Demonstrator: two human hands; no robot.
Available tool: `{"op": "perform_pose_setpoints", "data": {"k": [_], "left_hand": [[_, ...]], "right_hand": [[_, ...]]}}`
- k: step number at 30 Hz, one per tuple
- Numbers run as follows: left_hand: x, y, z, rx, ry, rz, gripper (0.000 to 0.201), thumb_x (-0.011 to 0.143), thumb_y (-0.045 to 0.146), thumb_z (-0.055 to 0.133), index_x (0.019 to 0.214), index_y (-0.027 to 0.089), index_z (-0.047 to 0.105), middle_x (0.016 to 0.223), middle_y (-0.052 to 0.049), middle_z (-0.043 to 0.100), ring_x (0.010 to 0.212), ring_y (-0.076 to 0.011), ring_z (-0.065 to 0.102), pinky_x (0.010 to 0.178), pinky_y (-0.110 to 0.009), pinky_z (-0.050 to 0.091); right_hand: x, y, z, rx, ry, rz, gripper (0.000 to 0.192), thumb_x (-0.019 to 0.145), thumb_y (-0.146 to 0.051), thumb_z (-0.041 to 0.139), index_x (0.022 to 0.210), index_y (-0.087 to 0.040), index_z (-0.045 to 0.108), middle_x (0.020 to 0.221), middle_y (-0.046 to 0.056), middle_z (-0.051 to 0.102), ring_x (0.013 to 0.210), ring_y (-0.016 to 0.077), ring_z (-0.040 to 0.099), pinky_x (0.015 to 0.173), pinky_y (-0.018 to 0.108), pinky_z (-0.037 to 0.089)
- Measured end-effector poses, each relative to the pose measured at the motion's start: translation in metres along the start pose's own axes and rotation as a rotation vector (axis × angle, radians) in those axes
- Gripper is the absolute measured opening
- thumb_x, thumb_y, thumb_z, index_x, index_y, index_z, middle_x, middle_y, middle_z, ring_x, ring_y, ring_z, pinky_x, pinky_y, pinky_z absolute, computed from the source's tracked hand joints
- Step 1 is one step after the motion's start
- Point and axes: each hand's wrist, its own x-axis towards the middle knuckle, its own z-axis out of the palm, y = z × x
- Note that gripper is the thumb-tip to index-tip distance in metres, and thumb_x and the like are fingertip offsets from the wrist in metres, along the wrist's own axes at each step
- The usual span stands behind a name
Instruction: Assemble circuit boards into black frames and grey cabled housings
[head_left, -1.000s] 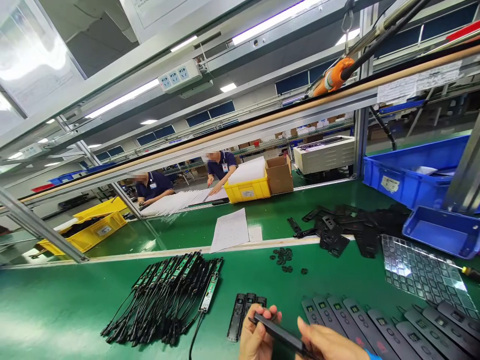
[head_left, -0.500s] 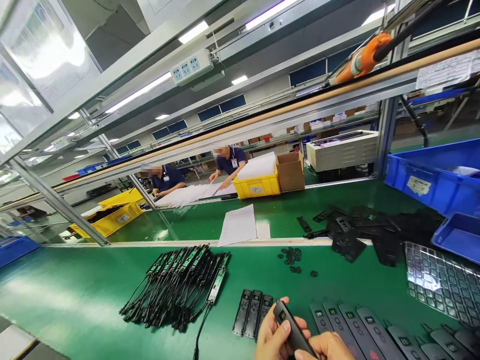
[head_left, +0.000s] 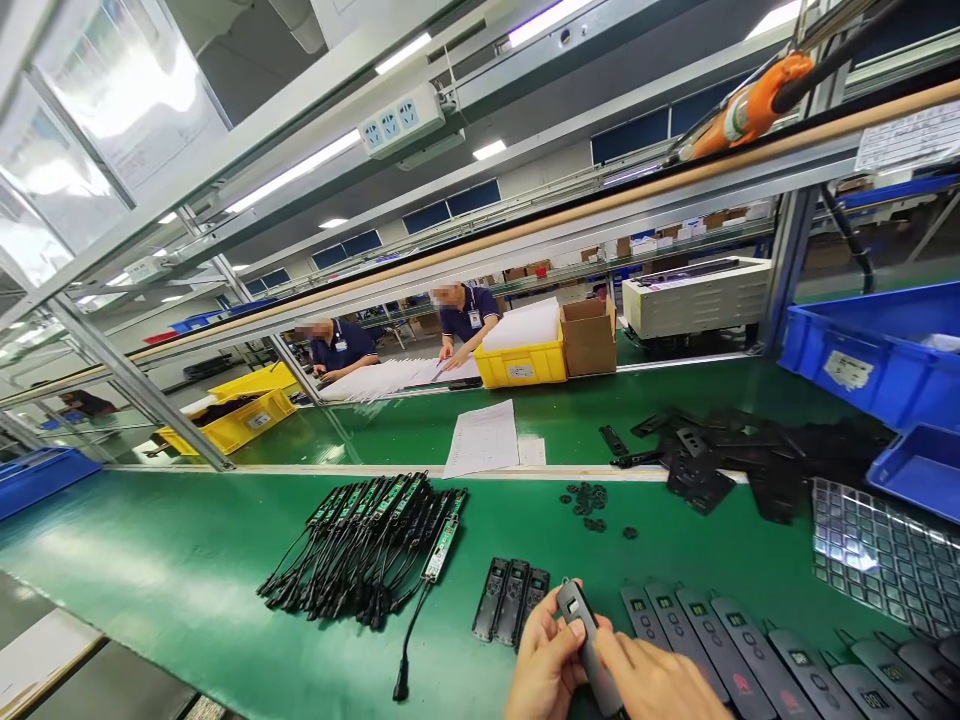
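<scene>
Both hands grip a slim dark remote casing (head_left: pixel 587 640) at the bottom edge; the left hand (head_left: pixel 544 668) pinches its upper end, the right hand (head_left: pixel 656 682) holds lower. Three black casings (head_left: pixel 511 613) lie just left; a cabled circuit-board bundle (head_left: pixel 364 545) rests on the green bench (head_left: pixel 150 590).

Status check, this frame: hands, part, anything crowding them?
Left hand and right hand both grip the dark remote housing. Three black shells beside left hand.
</scene>
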Motion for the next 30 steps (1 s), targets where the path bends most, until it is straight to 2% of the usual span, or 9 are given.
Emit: {"op": "perform_pose_setpoints", "data": {"k": [4,8,12,15,18,22,24,26,30], "left_hand": [[0.003,0.022,-0.014,0.369,0.111,0.135,0.06,0.073,0.047,0.072,0.12,0.014,0.056,0.101,-0.015,0.061,0.085,-0.0238,0.061,0.059,-0.026,0.05],[0.009,0.079,-0.065,1.218,0.586,0.627,0.032,0.078,0.031,0.061,0.103,0.012,0.066,0.104,-0.017,0.058,0.1,-0.0319,0.053,0.081,-0.04,0.047],[0.013,0.121,-0.122,1.633,0.781,0.531,0.034,0.076,0.015,0.052,0.108,0.007,0.061,0.103,-0.019,0.057,0.095,-0.0328,0.054,0.085,-0.045,0.043],[0.008,0.128,-0.129,1.659,0.756,0.487,0.036,0.076,0.014,0.049,0.109,0.006,0.059,0.096,-0.017,0.06,0.093,-0.0315,0.056,0.082,-0.043,0.044],[-0.001,0.119,-0.097,1.574,0.667,0.554,0.036,0.079,0.028,0.053,0.111,0.012,0.059,0.101,-0.014,0.061,0.097,-0.0293,0.056,0.084,-0.041,0.045],[-0.009,0.101,-0.036,1.259,0.196,0.414,0.044,0.082,0.045,0.056,0.116,0.018,0.058,0.102,-0.009,0.063,0.082,-0.0209,0.059,0.071,-0.032,0.049],[-0.003,0.095,-0.019,1.322,-0.018,0.36,0.036,0.087,0.034,0.052,0.119,0.02,0.059,0.108,-0.008,0.062,0.089,-0.02,0.059,0.078,-0.031,0.049],[0.008,0.091,-0.016,1.54,-0.12,0.368,0.042,0.083,0.014,0.047,0.123,0.02,0.059,0.12,-0.008,0.059,0.107,-0.0225,0.053,0.094,-0.036,0.043],[0.031,0.087,-0.027,1.803,-0.145,0.318,0.055,0.075,-0.001,0.037,0.123,0.012,0.059,0.118,-0.011,0.06,0.114,-0.0267,0.049,0.102,-0.043,0.036]], "right_hand": [[0.008,-0.011,-0.009,-0.16,-0.071,0.011,0.052,0.075,-0.018,0.06,0.127,-0.011,0.056,0.088,0.01,0.067,0.07,0.0264,0.066,0.05,0.032,0.037],[0.016,-0.014,-0.018,-0.185,-0.258,0.092,0.057,0.085,-0.019,0.052,0.14,-0.008,0.043,0.085,0.015,0.068,0.073,0.032,0.066,0.049,0.035,0.037],[0.018,-0.009,-0.017,-0.176,-0.345,0.159,0.055,0.086,-0.013,0.052,0.138,0.002,0.04,0.073,0.018,0.067,0.071,0.0344,0.066,0.053,0.037,0.044],[0.017,-0.003,-0.015,-0.015,-0.272,0.148,0.05,0.091,-0.021,0.046,0.139,-0.007,0.043,0.097,0.017,0.067,0.086,0.0326,0.064,0.069,0.04,0.05],[0.018,0.003,-0.006,0.513,-0.137,0.176,0.055,0.092,-0.03,0.04,0.141,-0.008,0.041,0.111,0.016,0.061,0.1,0.0287,0.058,0.085,0.041,0.047],[0.022,0.006,0.007,1.53,-0.079,0.382,0.093,0.076,-0.063,0.057,0.142,-0.006,0.024,0.124,0.018,0.052,0.105,0.0229,0.056,0.093,0.035,0.044],[0.023,0.008,0.004,1.896,-0.053,0.462,0.081,0.072,-0.068,0.064,0.124,-0.013,0.035,0.109,0.013,0.059,0.088,0.0193,0.06,0.08,0.033,0.049],[0.022,0.011,-0.003,2.013,0.011,0.507,0.066,0.071,-0.065,0.068,0.107,-0.017,0.039,0.088,0.005,0.061,0.065,0.0131,0.055,0.059,0.027,0.047],[0.018,0.021,-0.018,1.868,0.043,0.565,0.061,0.076,-0.059,0.065,0.11,-0.018,0.035,0.076,0.0,0.058,0.045,0.0068,0.039,0.039,0.019,0.028]]}}
